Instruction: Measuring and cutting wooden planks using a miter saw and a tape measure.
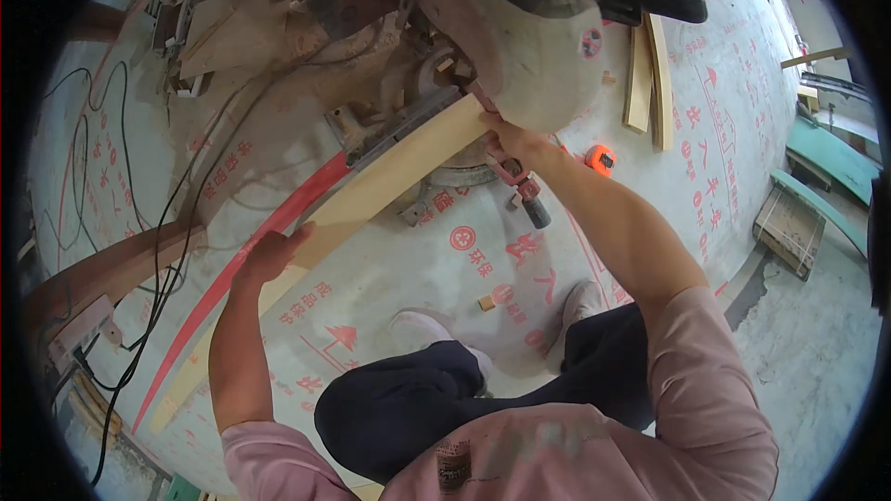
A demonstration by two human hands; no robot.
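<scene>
A long pale wooden board (399,167) lies slantwise across the bed of a mitre saw (520,46), along its grey metal fence (406,128). My left hand (269,255) is closed on the board partway down its length, with a finger or thumb lying over its face. Near the board's upper right end, my right hand (509,141) grips the edge, close by the saw's pale blade guard. Some of its fingers are hidden. A red strip (269,227) runs along the board's far side. Below my right hand the saw's dark-tipped handle (535,213) sticks out.
An orange tape measure (600,160) sits on the printed floor covering right of the saw. Two wooden strips (650,83) lie farther back. Black cables (167,269) trail at the left past a power strip (82,327). A small wood offcut (486,302) lies between my shoes.
</scene>
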